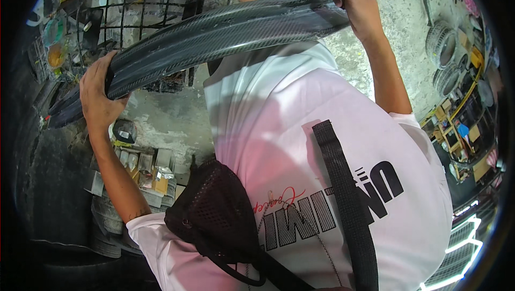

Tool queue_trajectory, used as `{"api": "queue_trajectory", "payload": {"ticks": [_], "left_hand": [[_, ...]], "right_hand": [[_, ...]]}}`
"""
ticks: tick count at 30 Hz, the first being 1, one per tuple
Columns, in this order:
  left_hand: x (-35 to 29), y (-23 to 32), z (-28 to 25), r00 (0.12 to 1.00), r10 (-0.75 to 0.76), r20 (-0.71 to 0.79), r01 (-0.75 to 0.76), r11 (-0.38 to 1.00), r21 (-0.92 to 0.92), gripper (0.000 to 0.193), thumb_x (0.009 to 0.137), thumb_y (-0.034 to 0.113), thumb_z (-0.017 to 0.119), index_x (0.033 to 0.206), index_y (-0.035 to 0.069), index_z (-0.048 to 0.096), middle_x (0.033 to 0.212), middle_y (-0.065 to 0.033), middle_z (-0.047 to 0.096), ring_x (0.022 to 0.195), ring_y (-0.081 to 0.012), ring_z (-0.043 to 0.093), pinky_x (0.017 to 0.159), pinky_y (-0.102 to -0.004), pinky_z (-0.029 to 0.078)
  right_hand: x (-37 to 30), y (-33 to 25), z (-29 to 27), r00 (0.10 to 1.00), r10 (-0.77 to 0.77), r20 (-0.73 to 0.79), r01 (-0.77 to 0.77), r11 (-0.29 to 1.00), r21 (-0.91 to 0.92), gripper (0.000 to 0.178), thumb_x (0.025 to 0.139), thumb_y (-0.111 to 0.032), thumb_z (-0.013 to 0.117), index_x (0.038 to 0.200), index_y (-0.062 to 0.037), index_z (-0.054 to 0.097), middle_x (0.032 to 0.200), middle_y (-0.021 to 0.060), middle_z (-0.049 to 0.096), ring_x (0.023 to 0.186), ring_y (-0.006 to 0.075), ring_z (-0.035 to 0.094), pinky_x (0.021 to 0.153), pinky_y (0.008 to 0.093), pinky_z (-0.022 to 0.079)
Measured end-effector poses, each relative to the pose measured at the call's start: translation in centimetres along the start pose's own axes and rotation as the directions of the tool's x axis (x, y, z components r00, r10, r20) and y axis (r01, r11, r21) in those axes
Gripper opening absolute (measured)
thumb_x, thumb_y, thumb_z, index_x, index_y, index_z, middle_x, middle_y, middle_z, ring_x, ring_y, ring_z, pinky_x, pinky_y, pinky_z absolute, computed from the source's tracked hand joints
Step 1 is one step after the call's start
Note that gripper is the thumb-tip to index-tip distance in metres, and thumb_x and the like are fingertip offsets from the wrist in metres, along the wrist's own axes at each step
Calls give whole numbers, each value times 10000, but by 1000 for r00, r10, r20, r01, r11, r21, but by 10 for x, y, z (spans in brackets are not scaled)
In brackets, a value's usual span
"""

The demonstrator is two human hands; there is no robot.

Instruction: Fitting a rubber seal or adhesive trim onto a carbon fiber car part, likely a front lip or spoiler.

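Panel [230,29] up in both hands

Dark, woven-look, curved; held crosswise over the floor [402,60], by the shirt hem. L hand [101,91] wraps it toward its left end, fingers round far edge, thumb at near edge. R hand [360,9] is at the right end, fingers curled, tips together; can't tell if it's actually gripping. Prob. best: support both ends evenly, avoid twisting, go easy on edges. Writing: white shirt [284,114] has big blk lettering + red script; no readable label on panel.

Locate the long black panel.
In the head view, the long black panel stretches across the upper part, from the left hand to the right hand.
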State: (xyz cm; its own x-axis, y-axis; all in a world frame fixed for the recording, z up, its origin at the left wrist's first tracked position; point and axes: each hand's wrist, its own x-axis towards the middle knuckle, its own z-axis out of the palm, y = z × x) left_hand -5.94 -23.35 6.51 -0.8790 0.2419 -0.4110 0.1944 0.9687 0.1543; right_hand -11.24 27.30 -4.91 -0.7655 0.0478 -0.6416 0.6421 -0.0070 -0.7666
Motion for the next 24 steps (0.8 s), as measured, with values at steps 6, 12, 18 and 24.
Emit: {"api": "queue_trajectory", "payload": {"ticks": [6,12,18,24], "left_hand": [[0,-1,-1,999,-27,35,28,1000,-14,910,557,33,881,1411,188,609,1361,-98,649,1298,-356,577,1128,-457,399],[0,-3,1,1000,-2,13,2,1000,-9,892,555,52,856,1402,175,604,1330,-88,656,1274,-325,584,1119,-441,391],[-2,-4,3,1000,9,-4,-9,1000,3,901,550,54,861,1405,182,605,1336,-85,655,1272,-316,588,1116,-444,391],[-3,-5,5,1000,12,-28,-13,1000,-5,884,545,84,877,1390,177,633,1314,-75,680,1263,-294,610,1105,-433,393]], "right_hand": [[-17,-9,21,806,-308,506,559,679,-476,289,983,-329,706,927,-51,760,816,120,656,736,283,634,695,408,490],[-16,-29,50,617,-226,753,783,262,-563,253,963,-279,709,883,-40,738,809,117,611,761,346,638,668,450,483],[-17,-28,61,617,-223,755,785,247,-568,212,945,-222,703,838,-38,702,837,119,636,777,368,651,679,485,504],[-17,-41,73,573,-118,811,818,149,-556,178,928,-181,697,836,-28,696,830,120,643,779,379,650,664,487,503]]}}
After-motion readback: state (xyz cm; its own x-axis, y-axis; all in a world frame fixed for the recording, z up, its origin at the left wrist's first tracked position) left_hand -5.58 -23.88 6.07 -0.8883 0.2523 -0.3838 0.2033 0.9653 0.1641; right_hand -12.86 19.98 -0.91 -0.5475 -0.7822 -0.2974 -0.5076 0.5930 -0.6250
